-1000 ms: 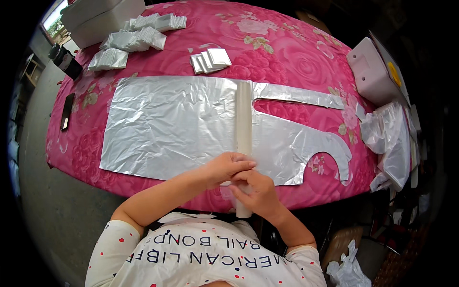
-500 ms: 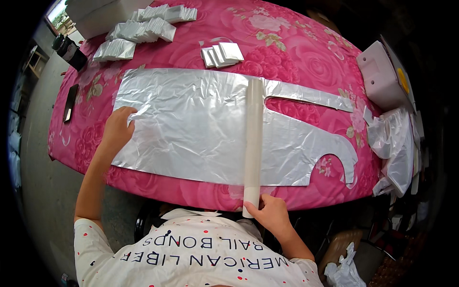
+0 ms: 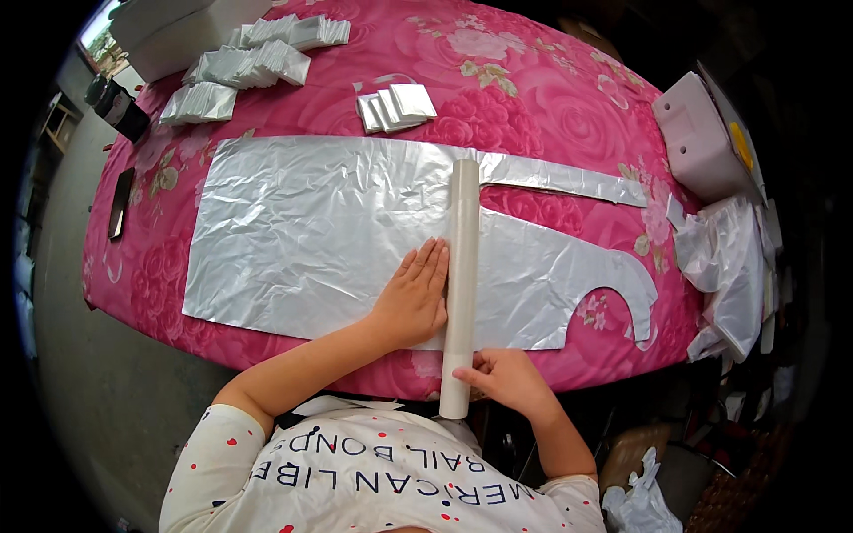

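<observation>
A silver film sheet (image 3: 302, 231), creased and shiny, lies flat on the table with a straight edge at the left and a long strip and a curved cut-out at the right. Across it, from far to near, rests a pale tube (image 3: 462, 258), its near end sticking out past the table edge. My left hand (image 3: 413, 298) is spread flat on the film, fingers pointing away from me, right beside the tube's left side. At the near end my right hand (image 3: 505, 380) grips the tube, thumb on top; its other fingers are partly hidden.
Folded silver packets stand in rows (image 3: 249, 64) at the far left, with a smaller stack (image 3: 396, 108) beyond the film. A dark bottle (image 3: 117, 107) and a phone-like black slab (image 3: 121, 203) are at the left edge. At the right are a white box (image 3: 702, 138) and clear plastic bags (image 3: 724, 266).
My left hand has left the film's left edge and come right, down flat beside the tube. My right hand still holds the tube's near end.
</observation>
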The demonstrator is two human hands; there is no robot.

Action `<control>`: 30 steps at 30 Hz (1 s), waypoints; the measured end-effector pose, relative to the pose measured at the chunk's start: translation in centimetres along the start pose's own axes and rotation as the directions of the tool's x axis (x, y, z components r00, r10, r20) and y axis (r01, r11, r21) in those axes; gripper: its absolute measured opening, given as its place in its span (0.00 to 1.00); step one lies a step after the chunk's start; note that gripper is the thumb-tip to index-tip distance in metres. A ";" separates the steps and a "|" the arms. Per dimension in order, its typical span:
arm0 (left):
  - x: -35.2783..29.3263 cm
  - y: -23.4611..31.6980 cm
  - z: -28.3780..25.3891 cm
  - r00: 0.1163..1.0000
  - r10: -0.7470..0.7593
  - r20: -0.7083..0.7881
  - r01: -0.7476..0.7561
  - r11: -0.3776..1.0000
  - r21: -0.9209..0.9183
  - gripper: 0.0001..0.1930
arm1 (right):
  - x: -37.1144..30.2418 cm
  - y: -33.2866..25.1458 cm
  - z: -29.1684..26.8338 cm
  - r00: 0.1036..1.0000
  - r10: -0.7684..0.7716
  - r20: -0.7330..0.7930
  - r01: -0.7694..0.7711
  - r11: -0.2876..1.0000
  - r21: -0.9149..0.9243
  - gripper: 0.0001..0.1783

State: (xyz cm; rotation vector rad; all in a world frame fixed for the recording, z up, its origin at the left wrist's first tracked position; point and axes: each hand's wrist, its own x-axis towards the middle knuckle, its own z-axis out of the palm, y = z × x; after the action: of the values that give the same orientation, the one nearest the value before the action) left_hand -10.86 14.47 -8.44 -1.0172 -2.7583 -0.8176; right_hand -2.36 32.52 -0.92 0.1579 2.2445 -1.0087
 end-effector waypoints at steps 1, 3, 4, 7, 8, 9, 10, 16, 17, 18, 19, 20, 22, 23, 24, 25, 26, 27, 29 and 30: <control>-0.1 0.1 -0.1 0.999 -0.024 0.021 0.023 0.999 0.050 0.33 | 1.2 -0.9 -1.4 0.999 0.028 0.020 -0.028 0.999 -0.017 0.22; 0.2 0.1 0.0 0.999 -0.006 0.048 0.003 0.998 0.065 0.34 | 5.3 0.5 -2.6 0.998 -0.065 0.004 0.063 0.980 0.188 0.25; 0.2 -0.2 -0.1 0.998 -0.010 0.059 0.005 0.997 0.079 0.34 | 6.7 -0.9 -3.7 0.999 -0.042 0.005 0.040 0.971 0.234 0.26; 0.1 -0.5 -0.3 0.993 0.017 0.113 -0.032 0.990 0.136 0.34 | 11.8 -2.4 -6.1 0.997 -0.049 -0.053 0.063 0.940 0.334 0.26; 0.1 -0.6 -0.3 0.993 0.018 0.117 -0.034 0.990 0.135 0.33 | 13.0 -3.1 -6.6 0.996 -0.055 -0.067 0.080 0.886 0.456 0.25; 0.0 -0.7 -0.3 0.992 0.019 0.121 -0.036 0.990 0.135 0.33 | 14.1 -3.9 -7.0 0.995 -0.060 -0.082 0.096 0.816 0.570 0.24; -0.1 -0.8 -0.3 0.992 0.018 0.126 -0.035 0.990 0.135 0.33 | 15.2 -4.4 -7.3 0.994 -0.063 -0.094 0.110 0.731 0.673 0.23; -0.1 -0.5 -0.5 0.990 0.016 0.142 -0.042 0.983 0.178 0.33 | 21.6 -2.9 -9.1 0.946 0.008 -0.323 0.319 -0.192 0.928 0.14; 0.0 -0.5 -0.5 0.990 0.024 0.140 -0.049 0.983 0.178 0.33 | 22.3 -1.7 -10.6 0.922 -0.035 -0.385 0.361 -0.276 0.891 0.13; 0.1 -0.4 -0.6 0.989 0.025 0.144 -0.051 0.982 0.182 0.33 | 22.8 0.3 -12.6 0.895 -0.072 -0.440 0.387 -0.366 0.847 0.12; 0.0 -0.4 -0.6 0.990 0.025 0.142 -0.051 0.982 0.183 0.33 | 22.6 1.7 -14.2 0.846 -0.086 -0.526 0.451 -0.411 0.793 0.12; 0.0 -0.4 -0.6 0.989 0.026 0.142 -0.050 0.985 0.164 0.33 | 22.1 2.9 -15.8 0.786 -0.093 -0.612 0.513 -0.454 0.728 0.12; 0.1 -0.4 -0.5 0.990 0.015 0.139 -0.033 0.991 0.129 0.34 | 19.8 3.4 -18.0 0.696 -0.140 -0.704 0.600 -0.425 0.677 0.14; 0.0 -0.4 -0.5 0.991 0.010 0.133 -0.027 0.992 0.126 0.34 | 18.6 2.2 -18.0 0.654 -0.174 -0.736 0.649 -0.372 0.664 0.15; 0.0 -0.4 -0.5 0.992 0.005 0.126 -0.020 0.992 0.123 0.34 | 17.6 0.8 -18.1 0.611 -0.210 -0.764 0.695 -0.319 0.644 0.17; 0.0 -0.3 -0.4 0.993 0.009 0.120 -0.023 0.993 0.117 0.34 | 16.0 -0.8 -18.0 0.560 -0.244 -0.791 0.746 -0.266 0.610 0.19; 0.0 -0.3 -0.4 0.993 0.011 0.120 -0.027 0.991 0.131 0.35 | 14.7 -3.2 -17.1 0.528 -0.304 -0.793 0.796 -0.148 0.587 0.21; -0.1 -0.4 -0.3 0.993 0.012 0.120 -0.030 0.989 0.147 0.35 | 13.7 -6.1 -15.5 0.500 -0.366 -0.785 0.836 -0.031 0.547 0.25; -0.2 -0.5 -0.4 0.994 0.019 0.104 -0.035 0.986 0.160 0.34 | 13.5 -11.3 -10.4 0.436 -0.490 -0.755 0.897 0.169 0.408 0.30; -0.1 -0.3 -0.6 0.996 0.033 0.084 -0.046 0.987 0.156 0.32 | 14.5 -11.7 -8.6 0.498 -0.647 -0.578 0.865 0.419 0.277 0.34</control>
State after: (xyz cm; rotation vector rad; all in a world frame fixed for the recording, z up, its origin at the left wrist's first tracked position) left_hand -11.07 13.90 -8.10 -1.0940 -2.8059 -0.5531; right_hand -22.29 28.22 1.63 -0.5959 2.2983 -2.3261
